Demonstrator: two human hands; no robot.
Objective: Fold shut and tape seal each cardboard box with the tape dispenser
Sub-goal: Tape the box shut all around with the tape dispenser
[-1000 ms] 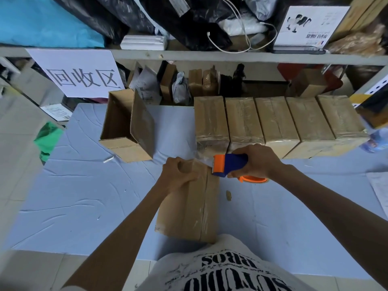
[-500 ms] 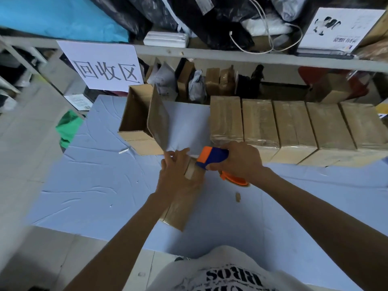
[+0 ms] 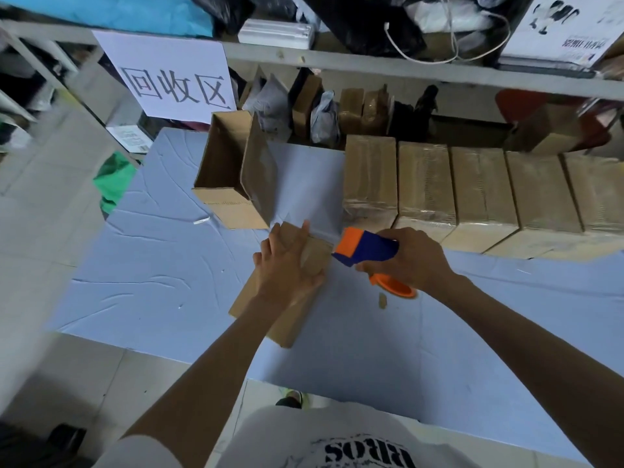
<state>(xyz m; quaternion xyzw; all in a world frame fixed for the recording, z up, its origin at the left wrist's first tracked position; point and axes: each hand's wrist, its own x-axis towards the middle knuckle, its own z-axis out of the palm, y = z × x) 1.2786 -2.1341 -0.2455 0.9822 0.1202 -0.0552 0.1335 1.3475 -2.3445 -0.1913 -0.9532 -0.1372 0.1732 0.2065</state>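
A closed cardboard box (image 3: 287,319) lies tilted on the blue table (image 3: 152,265) in front of me. My left hand (image 3: 287,265) lies flat on the box's far end, fingers straight and pressing down. My right hand (image 3: 412,258) grips the orange and blue tape dispenser (image 3: 364,248), whose head sits at the box's far right corner. An unsealed box (image 3: 233,170) with one flap upright stands behind to the left.
Several taped boxes (image 3: 472,190) stand in a row at the back right of the table. A metal shelf (image 3: 371,65) with bags, cables and a paper sign (image 3: 169,76) runs behind. A small brown scrap (image 3: 382,300) lies on the table near the dispenser.
The box has turned its far end to the left and my view has swung left. My left hand went from gripping the box's end to lying flat on it. The dispenser stays at the far end.
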